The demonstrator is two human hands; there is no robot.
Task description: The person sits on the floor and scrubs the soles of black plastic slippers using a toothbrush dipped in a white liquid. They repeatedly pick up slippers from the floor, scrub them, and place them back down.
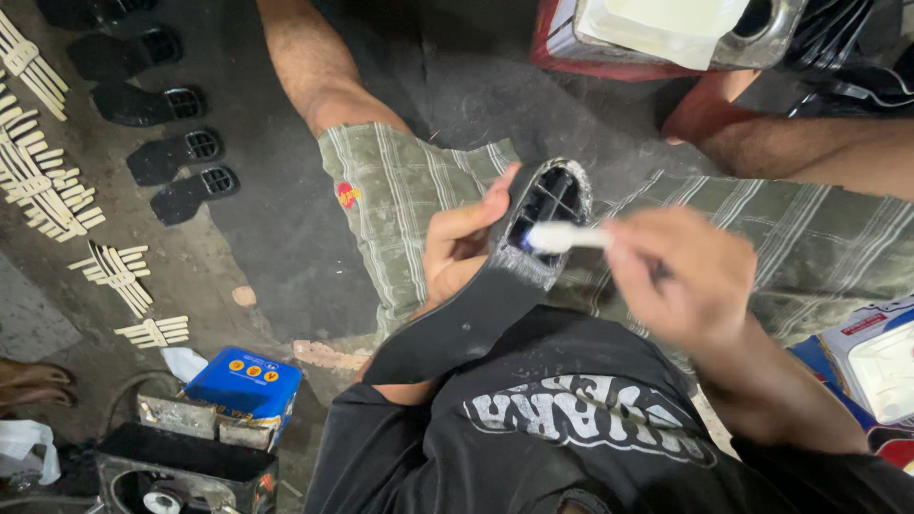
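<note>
My left hand [464, 249] grips a black shoe sole [476, 309] from beneath, thumb along its edge, holding it over my lap. The sole's heel end [552, 195] has a gridded hollow with a whitish smeared rim. My right hand [678, 276], blurred, is closed around a small white brush [562, 236] whose tip sits at the hollow's lower edge. I sit on the floor in striped green shorts [400, 205] and a black shirt.
Several black soles [181, 152] lie in a row on the dark floor at upper left, beside cream strap pieces [43, 181]. A blue box [243, 381] rests on a metal tin at lower left. A metal tin on red stands at top, another container at right.
</note>
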